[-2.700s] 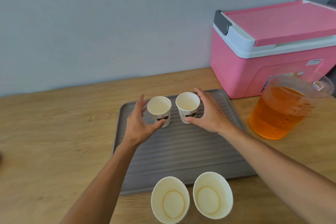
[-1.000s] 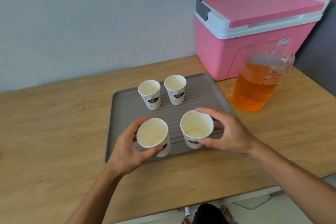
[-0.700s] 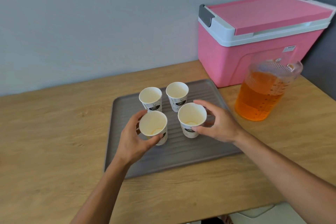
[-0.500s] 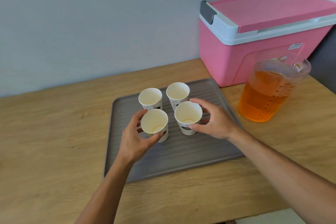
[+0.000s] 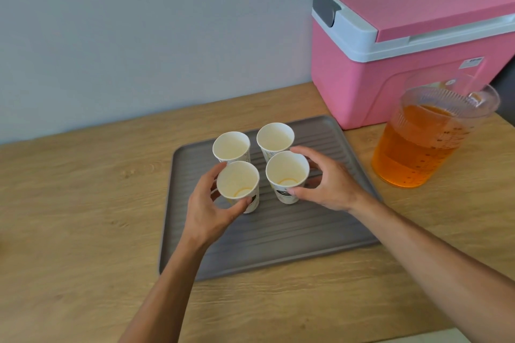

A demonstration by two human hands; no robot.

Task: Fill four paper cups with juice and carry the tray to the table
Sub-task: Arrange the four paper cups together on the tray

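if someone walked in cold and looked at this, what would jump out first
Probably the bright pink cooler at the back right of the wooden counter, with the clear pitcher of orange juice just in front of it. Next, the four empty paper cups clustered on the grey tray: the left hand holds the near left cup and the right hand holds the near right cup.

You're at a plain indoor counter, likely a home or break room: wood-grain table (image 5: 83,203) against bare grey wall (image 5: 139,22), pink cooler (image 5: 390,64) far right, juice pitcher (image 5: 423,145) beside it.
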